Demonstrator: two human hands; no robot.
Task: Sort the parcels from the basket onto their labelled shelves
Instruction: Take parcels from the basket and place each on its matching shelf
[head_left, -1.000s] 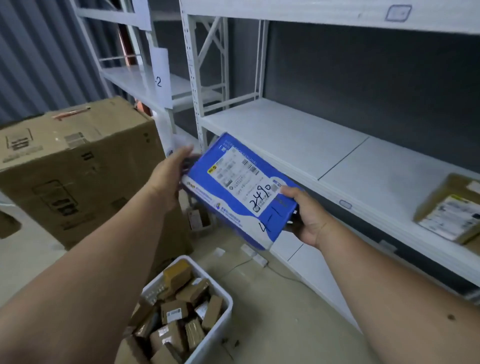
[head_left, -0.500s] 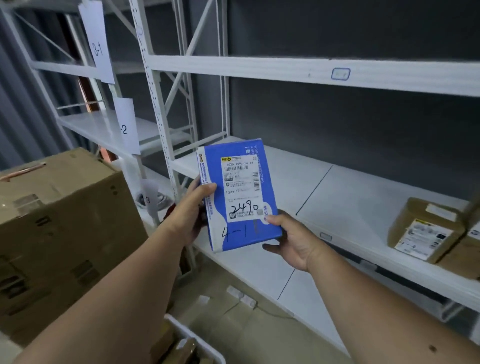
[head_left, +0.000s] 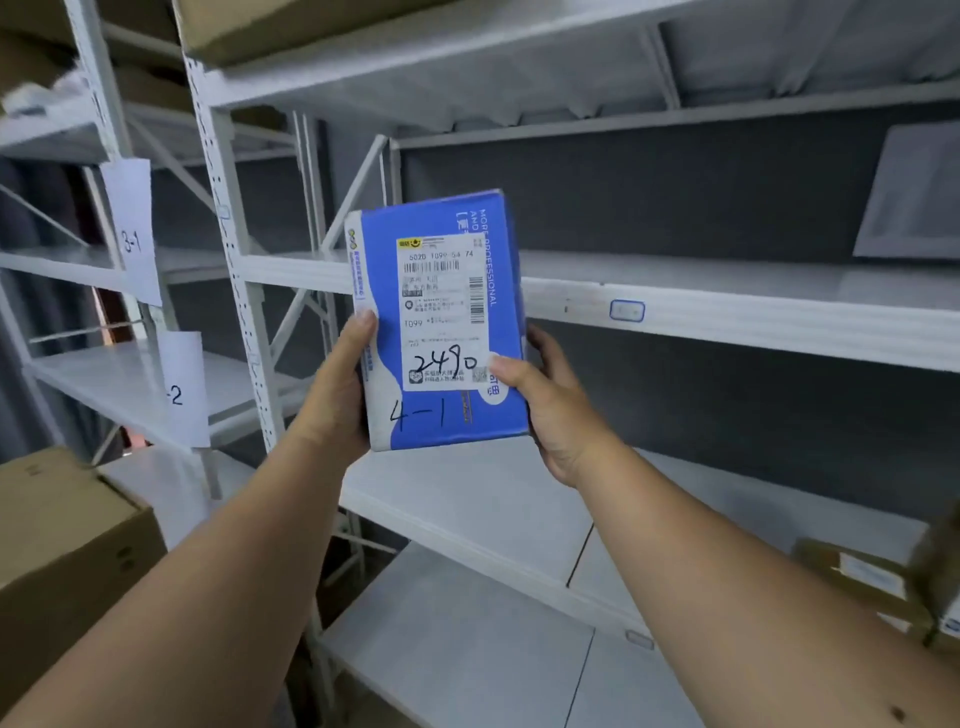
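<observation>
A blue parcel stands upright in front of the white shelving, its white label reading "2490" with "4-1" handwritten below. My left hand grips its left edge, thumb on the front. My right hand holds the lower right corner, thumb over the label's edge. Behind the parcel runs a white shelf with a small blue-outlined tag. The basket is out of view.
Paper signs "3-1" and "-2" hang on the left rack. A large cardboard box stands at lower left. Brown parcels lie on the lower shelf at right. Boxes sit on the top shelf.
Both hands have lifted the blue parcel from low and tilted to upright at the height of the upper shelf. The view has tipped up, and the basket has dropped out of sight.
</observation>
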